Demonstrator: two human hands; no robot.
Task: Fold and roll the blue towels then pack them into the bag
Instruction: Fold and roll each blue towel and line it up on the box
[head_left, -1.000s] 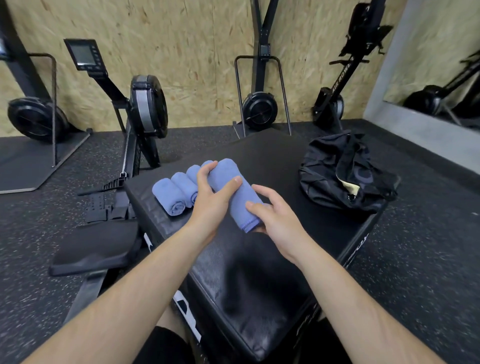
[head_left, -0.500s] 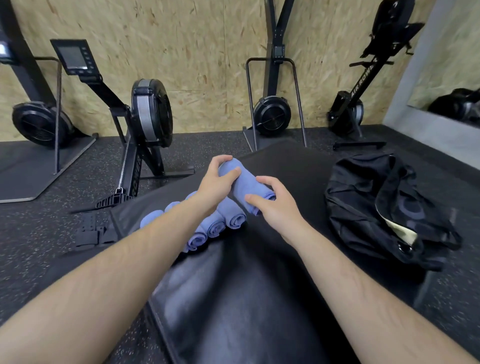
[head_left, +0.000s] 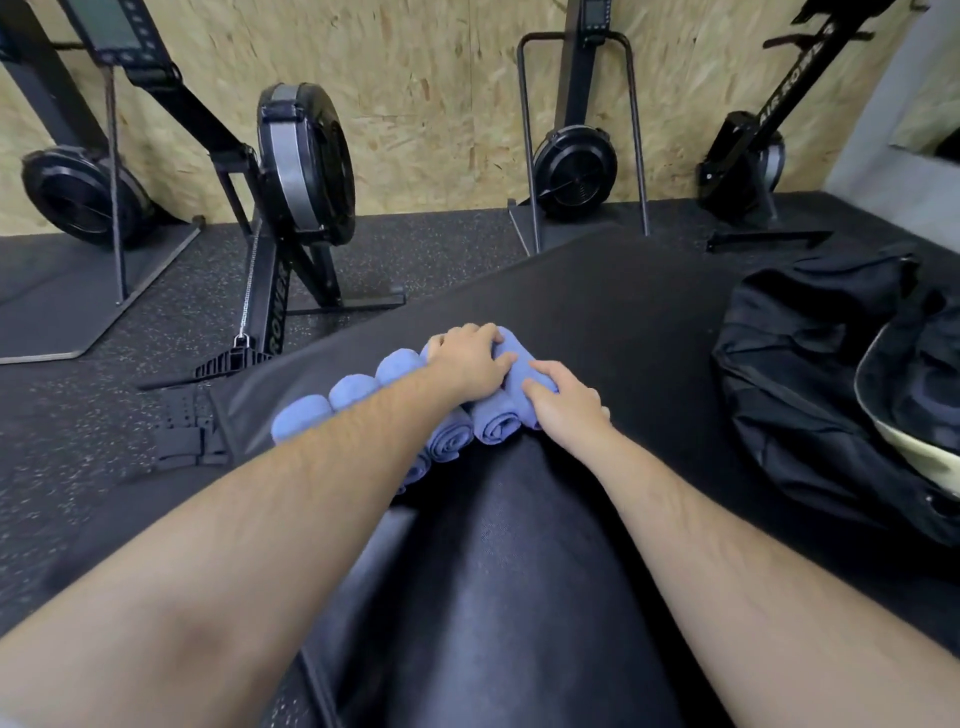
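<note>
Several rolled blue towels (head_left: 353, 389) lie side by side in a row on the black padded box (head_left: 623, 322). The rightmost rolled towel (head_left: 519, 364) rests on the pad at the end of the row, against its neighbour (head_left: 496, 423). My left hand (head_left: 470, 358) lies over its far part with the fingers curved round it. My right hand (head_left: 563, 405) grips its near end. The black bag (head_left: 810, 364) sits on the box to the right, its mouth open and showing a pale lining (head_left: 914, 447). My left forearm hides part of the row.
A rowing machine (head_left: 306, 161) stands on the rubber floor to the left of the box. Two more (head_left: 574, 166), (head_left: 748, 156) stand upright against the chipboard wall behind. Bare black pad lies between the towels and the bag.
Both hands have lowered the rolled towel from above the row onto the pad at the row's right end. The camera has come closer and tilted down.
</note>
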